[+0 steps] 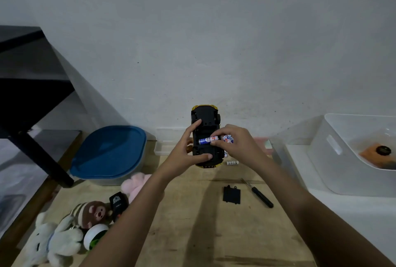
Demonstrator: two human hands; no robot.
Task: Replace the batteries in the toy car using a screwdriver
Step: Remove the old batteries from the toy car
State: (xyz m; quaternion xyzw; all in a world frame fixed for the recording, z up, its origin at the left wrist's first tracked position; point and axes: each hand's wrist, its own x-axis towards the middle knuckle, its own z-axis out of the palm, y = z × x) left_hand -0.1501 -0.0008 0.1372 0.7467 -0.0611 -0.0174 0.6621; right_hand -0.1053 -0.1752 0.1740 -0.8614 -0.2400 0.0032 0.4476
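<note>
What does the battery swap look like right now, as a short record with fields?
car: toy car upside down, bay open
left hand: left hand holds the car
right hand: right hand pinches a battery at the bay
cover: battery cover off, lying on the table
screwdriver: screwdriver lying beside the cover, untouched
spare: loose battery on the table by the car

**Wooden table and its load**

The bare wooden table [192, 234] carries a blue-lidded container [109, 151] at the back left and a clear box [165, 148] against the wall. Right of centre lie a loose battery [232, 162], a black battery cover [231, 194] and a screwdriver [258, 193]. At the front left sit a pink plush [135, 183], a brown plush [92, 213], a white plush [53, 243] and a black remote [117, 204].
</note>
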